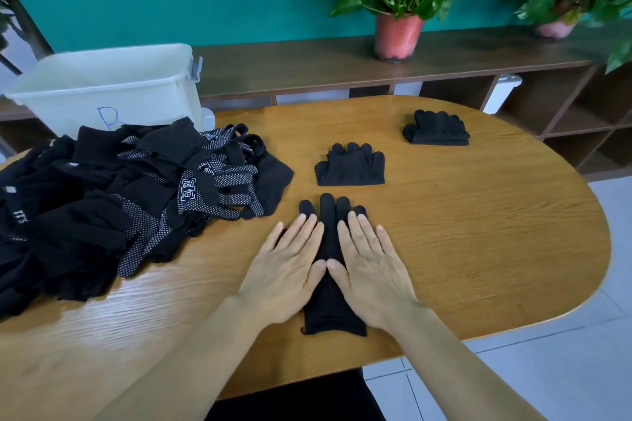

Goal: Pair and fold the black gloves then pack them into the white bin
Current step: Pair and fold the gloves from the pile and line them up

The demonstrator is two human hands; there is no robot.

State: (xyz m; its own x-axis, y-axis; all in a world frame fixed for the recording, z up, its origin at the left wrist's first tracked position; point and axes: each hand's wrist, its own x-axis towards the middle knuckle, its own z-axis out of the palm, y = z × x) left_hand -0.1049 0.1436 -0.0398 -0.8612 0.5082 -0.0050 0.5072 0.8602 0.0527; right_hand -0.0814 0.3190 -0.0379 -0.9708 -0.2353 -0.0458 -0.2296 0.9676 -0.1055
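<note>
A black glove [329,314] lies flat on the wooden table [478,232], fingers pointing away from me; whether a second one lies under it I cannot tell. My left hand [287,270] and my right hand [371,270] press on it side by side with straight fingers, thumbs nearly touching. Two folded glove pairs rest farther back, one in the middle [350,166] and one at the right [436,128]. A heap of loose black gloves [113,208], some with white dots, covers the table's left part. The white bin [113,89] stands behind the heap.
A dark wooden shelf unit [307,61] runs along the teal wall beyond the table, with two potted plants, one near the middle [398,34] and one at the right [555,27]. The table's rounded right edge drops to a light tiled floor [581,352].
</note>
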